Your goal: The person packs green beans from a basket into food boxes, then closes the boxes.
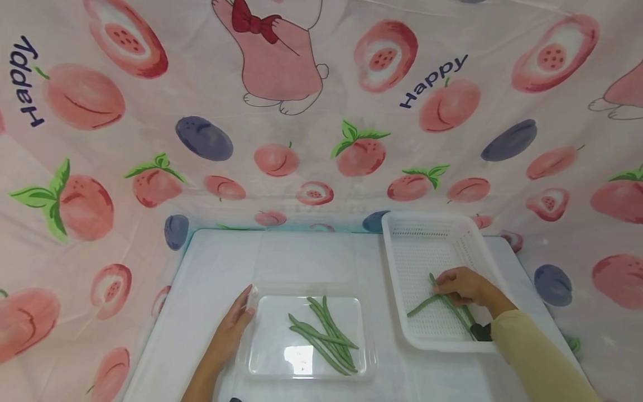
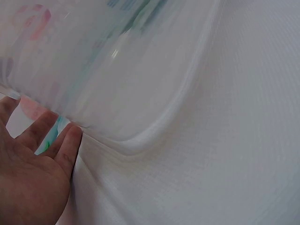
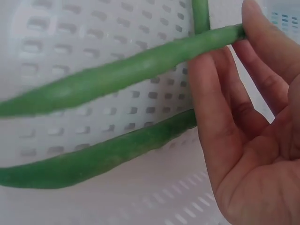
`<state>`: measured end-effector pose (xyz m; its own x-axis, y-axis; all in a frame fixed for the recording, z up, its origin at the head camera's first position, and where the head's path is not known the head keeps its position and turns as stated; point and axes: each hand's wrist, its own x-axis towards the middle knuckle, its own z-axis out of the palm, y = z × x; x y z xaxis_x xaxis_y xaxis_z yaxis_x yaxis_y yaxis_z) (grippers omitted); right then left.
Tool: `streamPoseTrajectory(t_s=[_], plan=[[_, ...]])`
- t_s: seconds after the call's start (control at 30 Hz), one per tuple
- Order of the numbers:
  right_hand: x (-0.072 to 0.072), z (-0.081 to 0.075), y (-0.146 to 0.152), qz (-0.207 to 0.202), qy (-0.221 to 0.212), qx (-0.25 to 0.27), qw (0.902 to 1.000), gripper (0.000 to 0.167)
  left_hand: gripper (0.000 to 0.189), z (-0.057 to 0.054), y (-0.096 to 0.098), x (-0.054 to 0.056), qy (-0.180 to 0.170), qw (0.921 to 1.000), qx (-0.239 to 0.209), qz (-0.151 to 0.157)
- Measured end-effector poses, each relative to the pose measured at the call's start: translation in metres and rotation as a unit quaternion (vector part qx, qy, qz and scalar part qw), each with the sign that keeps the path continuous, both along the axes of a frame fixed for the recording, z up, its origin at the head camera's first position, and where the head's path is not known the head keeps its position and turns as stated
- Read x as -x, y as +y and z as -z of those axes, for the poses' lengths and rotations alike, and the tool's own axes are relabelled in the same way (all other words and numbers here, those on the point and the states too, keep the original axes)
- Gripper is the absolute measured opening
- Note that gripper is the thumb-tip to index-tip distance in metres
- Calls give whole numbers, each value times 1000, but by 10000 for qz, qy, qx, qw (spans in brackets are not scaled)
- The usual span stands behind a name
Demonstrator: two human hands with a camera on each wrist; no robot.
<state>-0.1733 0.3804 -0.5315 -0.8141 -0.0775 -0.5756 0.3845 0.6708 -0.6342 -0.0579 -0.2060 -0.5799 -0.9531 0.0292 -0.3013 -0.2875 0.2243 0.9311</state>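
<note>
My right hand (image 1: 464, 286) is over the white perforated basket (image 1: 394, 279). Its thumb and a finger pinch the tip of a green bean (image 3: 126, 70), as the right wrist view shows. A second, darker green bean (image 3: 98, 161) lies below it, and part of another bean (image 3: 200, 14) shows above. My left hand (image 1: 228, 329) rests at the left side of a clear plastic container (image 1: 255, 357), its fingertips touching the edge; the left wrist view shows these fingers fairly straight. Several green beans (image 1: 326, 335) lie crossed in the right half of that container.
Both containers stand on a white-covered table (image 1: 216, 262), the basket to the right of the clear container. A fruit-patterned cloth (image 1: 311, 128) hangs around the back and sides. A black object (image 1: 482, 333) sits at the right wrist. Light glares off the clear container's floor.
</note>
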Motion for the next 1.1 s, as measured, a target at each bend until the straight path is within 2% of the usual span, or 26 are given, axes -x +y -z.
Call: streamPoseTrajectory(t_s=[0.2,0.43,0.67,0.87,1.1], plan=[[0,-5,-1,-1,60,190,9998,46,59,0,0,-1,17,10000,28,-5],[3,-12,-3,-41,109,515,9986,39,58,-1,-1,-1,16,10000,44,35],[3,-24,-7,-18,132,951,9954,45,57,-1,0,0,31,10000,27,28],[-1,-39,-14,144,144,1642,9862,45,56,0,-1,0,31,10000,-7,24],[-5,-49,-24,122,178,2303,9729,35,56,1,-1,0,-1,10000,21,14]])
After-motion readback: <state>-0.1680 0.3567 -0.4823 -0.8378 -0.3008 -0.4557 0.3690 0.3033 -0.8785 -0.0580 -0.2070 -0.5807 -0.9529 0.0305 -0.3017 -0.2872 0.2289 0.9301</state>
